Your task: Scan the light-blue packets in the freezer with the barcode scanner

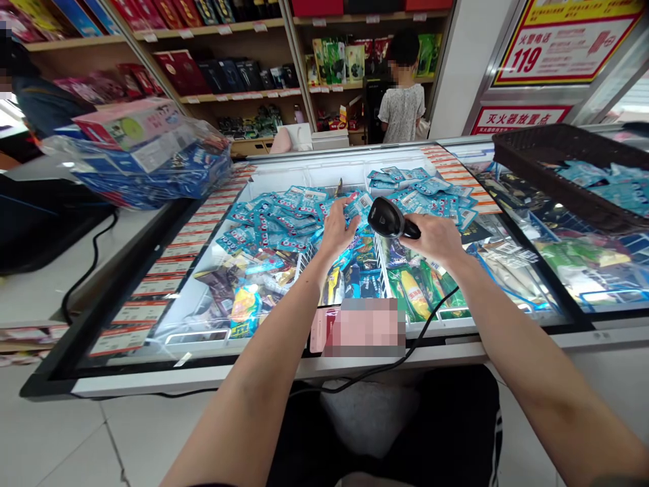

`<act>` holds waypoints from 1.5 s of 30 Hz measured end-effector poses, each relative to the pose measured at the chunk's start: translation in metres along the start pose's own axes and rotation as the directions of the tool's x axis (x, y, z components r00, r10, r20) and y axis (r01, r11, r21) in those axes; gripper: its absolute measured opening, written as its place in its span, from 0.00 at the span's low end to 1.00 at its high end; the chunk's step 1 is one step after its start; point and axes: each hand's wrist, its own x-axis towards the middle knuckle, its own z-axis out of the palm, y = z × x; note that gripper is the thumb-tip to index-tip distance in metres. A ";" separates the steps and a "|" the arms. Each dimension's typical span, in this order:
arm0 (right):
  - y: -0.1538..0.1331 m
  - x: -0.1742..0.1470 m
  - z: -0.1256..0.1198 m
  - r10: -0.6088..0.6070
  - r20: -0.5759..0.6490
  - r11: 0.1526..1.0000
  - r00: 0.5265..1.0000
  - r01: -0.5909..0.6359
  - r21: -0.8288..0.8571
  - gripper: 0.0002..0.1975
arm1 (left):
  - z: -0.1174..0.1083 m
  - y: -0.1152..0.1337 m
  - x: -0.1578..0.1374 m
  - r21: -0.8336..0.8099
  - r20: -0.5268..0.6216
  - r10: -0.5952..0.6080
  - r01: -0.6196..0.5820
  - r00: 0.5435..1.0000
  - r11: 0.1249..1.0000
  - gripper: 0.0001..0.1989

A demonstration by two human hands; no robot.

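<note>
My right hand [435, 235] is wrapped round the handle of a black barcode scanner [386, 218], whose head points left. A black cable runs from it down across the freezer's front edge. My left hand [337, 226] pinches a small light-blue packet [361, 204] just left of the scanner head. Both hands are above the glass lid of a chest freezer [167, 338]. Many similar blue packets lie in a pile on the left [284, 220] and another pile on the right [430, 191]. A phone [319, 330] lies on the lid's front edge, partly blurred out.
Plastic-wrapped boxes [147, 159] stand at the left. A dark basket [527, 159] with more blue packets rests on the right-hand freezer. Price labels [147, 291] line the lid. Beyond are stocked shelves [228, 95], a person [402, 101] at the back and another [40, 95] at far left.
</note>
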 end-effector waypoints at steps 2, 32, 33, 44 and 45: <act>0.000 0.000 0.000 -0.010 0.005 1.000 1.000 0.010 0.004 0.20 | -0.002 0.003 -0.001 -0.039 -0.039 -0.046 0.045 0.998 0.998 0.21; -0.003 -0.001 -0.005 -0.046 -0.013 0.998 0.999 0.046 0.039 0.21 | -0.004 0.005 -0.001 -0.016 -0.114 0.005 -0.007 0.994 1.000 0.21; -0.003 -0.001 -0.005 -0.045 -0.013 0.998 0.999 0.046 0.038 0.21 | -0.004 0.005 -0.001 -0.014 -0.113 0.002 -0.003 0.994 1.000 0.21; -0.001 -0.002 -0.002 -0.015 -0.042 1.000 0.999 0.016 0.022 0.21 | -0.002 0.005 -0.001 0.029 -0.135 0.005 -0.001 0.991 1.000 0.20; -0.001 -0.002 -0.002 -0.004 -0.049 1.000 0.999 0.005 0.012 0.20 | -0.003 0.006 -0.001 0.050 -0.154 -0.006 0.014 0.988 0.999 0.20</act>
